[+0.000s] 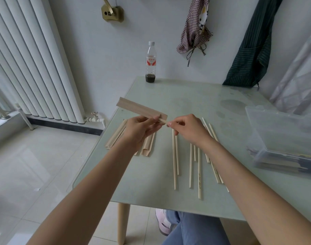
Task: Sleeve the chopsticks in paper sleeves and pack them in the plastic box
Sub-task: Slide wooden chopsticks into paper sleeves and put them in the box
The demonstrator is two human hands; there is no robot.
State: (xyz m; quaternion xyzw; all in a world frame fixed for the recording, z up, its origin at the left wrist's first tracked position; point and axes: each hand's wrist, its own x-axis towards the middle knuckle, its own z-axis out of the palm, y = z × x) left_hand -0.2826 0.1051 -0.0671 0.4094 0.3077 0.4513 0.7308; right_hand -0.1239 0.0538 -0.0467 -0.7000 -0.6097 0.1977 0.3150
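My left hand [140, 131] holds a brown paper sleeve [138, 109] above the table, the sleeve pointing up and left. A pair of chopsticks [162, 121] sticks out a little from the sleeve's near end. My right hand [188, 129] pinches that protruding end with thumb and forefinger. Several bare wooden chopsticks [191, 165] lie side by side on the glass table below my right hand. A pile of empty paper sleeves [147, 145] lies under my left hand. The clear plastic box [282, 138] stands open at the right edge of the table.
The pale green glass table [169, 96] has its left edge close to the sleeve pile. A plastic bottle [150, 62] with dark liquid stands at the table's far edge. A white radiator [32, 59] is on the left; aprons hang on the wall behind.
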